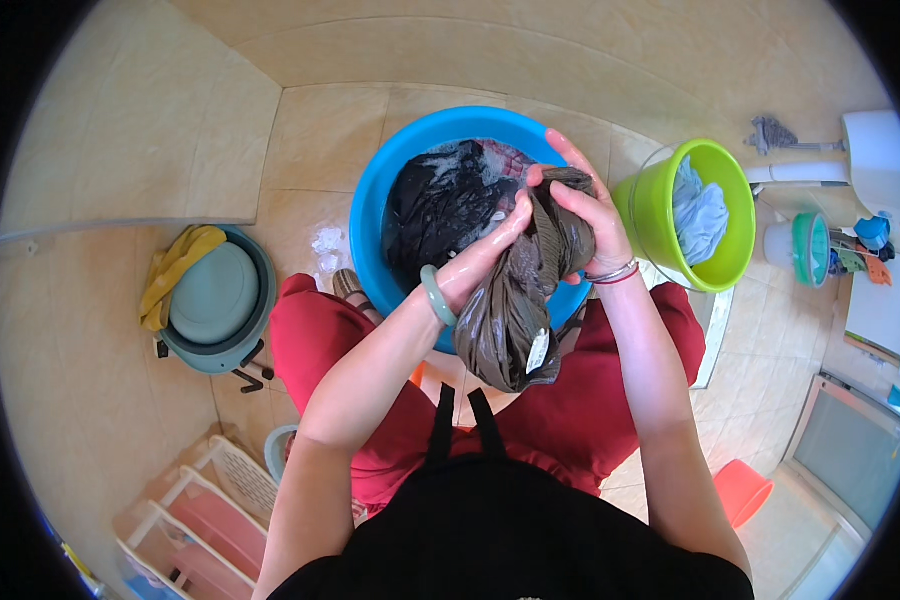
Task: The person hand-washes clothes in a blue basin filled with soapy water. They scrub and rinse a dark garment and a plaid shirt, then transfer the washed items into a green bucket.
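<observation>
A wet brown-grey garment (pixel 515 310) with a small white label is bunched between my two hands, its lower end hanging over the basin's near rim. My left hand (pixel 485 255), a pale green bangle at its wrist, presses the cloth from the left with thumb and palm. On the other side my right hand (pixel 595 215) clasps the upper bunch, its forefinger stretched upward. Below lies the blue basin (pixel 368 200), holding dark wet clothes (pixel 430 205) and a reddish checked cloth (pixel 505 158) in sudsy water.
To the right stands a lime-green bucket (pixel 655 215) with light blue cloth (pixel 700 215) in it. Folded grey-green basins (pixel 220 300) and a yellow cloth (pixel 175 275) are at left. A white rack (pixel 175 500) is lower left, a coral bucket (pixel 742 493) lower right.
</observation>
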The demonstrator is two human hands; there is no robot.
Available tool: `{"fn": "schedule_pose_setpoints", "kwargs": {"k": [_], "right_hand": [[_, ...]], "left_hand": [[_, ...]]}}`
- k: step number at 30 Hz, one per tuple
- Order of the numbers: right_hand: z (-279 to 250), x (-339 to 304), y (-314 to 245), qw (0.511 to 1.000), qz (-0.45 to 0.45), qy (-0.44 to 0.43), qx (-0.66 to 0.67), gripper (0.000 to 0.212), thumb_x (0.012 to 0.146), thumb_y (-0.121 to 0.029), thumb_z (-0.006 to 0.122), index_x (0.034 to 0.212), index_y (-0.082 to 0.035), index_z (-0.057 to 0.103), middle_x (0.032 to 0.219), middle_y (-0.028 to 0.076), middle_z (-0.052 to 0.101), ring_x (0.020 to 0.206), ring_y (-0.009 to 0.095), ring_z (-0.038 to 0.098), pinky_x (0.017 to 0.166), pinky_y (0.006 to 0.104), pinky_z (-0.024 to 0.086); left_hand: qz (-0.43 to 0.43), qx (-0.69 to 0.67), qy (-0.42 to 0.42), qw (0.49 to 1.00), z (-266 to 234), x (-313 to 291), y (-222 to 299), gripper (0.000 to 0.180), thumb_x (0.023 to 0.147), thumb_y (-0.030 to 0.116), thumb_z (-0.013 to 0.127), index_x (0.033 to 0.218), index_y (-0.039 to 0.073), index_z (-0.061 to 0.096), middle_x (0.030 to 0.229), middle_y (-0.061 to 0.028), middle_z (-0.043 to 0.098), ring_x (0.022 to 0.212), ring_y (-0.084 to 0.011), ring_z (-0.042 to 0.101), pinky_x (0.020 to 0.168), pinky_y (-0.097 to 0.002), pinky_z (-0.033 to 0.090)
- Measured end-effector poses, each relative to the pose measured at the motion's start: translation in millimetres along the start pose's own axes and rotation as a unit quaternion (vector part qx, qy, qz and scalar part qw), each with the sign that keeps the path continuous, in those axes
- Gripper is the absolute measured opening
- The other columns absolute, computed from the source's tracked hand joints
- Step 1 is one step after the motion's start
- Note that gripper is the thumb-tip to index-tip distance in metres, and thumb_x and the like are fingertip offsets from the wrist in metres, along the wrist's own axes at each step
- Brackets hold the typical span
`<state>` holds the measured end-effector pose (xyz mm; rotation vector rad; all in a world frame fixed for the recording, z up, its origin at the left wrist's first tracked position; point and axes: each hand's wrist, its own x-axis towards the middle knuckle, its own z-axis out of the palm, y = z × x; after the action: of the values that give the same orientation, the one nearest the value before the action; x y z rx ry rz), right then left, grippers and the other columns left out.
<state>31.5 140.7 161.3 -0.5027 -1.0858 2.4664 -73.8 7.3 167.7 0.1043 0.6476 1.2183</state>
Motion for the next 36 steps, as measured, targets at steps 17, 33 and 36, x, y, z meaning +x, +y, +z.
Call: {"fn": "schedule_pose_setpoints", "kwargs": {"k": [17,33,36], "right_hand": [[17,-3,13,0.929,-0.021,0.022,-0.368,0.032,0.093,-0.025,0.062,0.072,-0.002,0.061,0.062,0.001,0.059,0.059,0.007,0.054,0.055,0.0232,0.043],[-5,6,69,0.814,-0.071,0.133,-0.56,0.045,0.097,-0.029,0.05,0.062,-0.001,0.058,0.052,0.007,0.055,0.048,0.014,0.052,0.048,0.0317,0.04],[-13,13,78,0.815,-0.055,0.154,-0.556,0.045,0.097,-0.028,0.05,0.061,-0.002,0.059,0.052,0.006,0.056,0.049,0.015,0.054,0.05,0.033,0.042]], "left_hand": [[0.098,0.385,0.105,0.912,-2,8,-28,0.053,0.076,0.023,0.075,0.117,-0.002,0.052,0.106,-0.0088,0.063,0.097,-0.016,0.06,0.087,-0.0304,0.048],[0.053,0.551,0.266,0.789,-47,36,-69,0.081,0.063,0.043,0.081,0.121,-0.005,0.05,0.111,-0.0219,0.064,0.104,-0.0323,0.062,0.09,-0.038,0.047],[0.038,0.551,0.294,0.78,-53,45,-71,0.081,0.063,0.045,0.081,0.12,-0.005,0.051,0.111,-0.0211,0.064,0.104,-0.0316,0.062,0.091,-0.0383,0.047]]}}
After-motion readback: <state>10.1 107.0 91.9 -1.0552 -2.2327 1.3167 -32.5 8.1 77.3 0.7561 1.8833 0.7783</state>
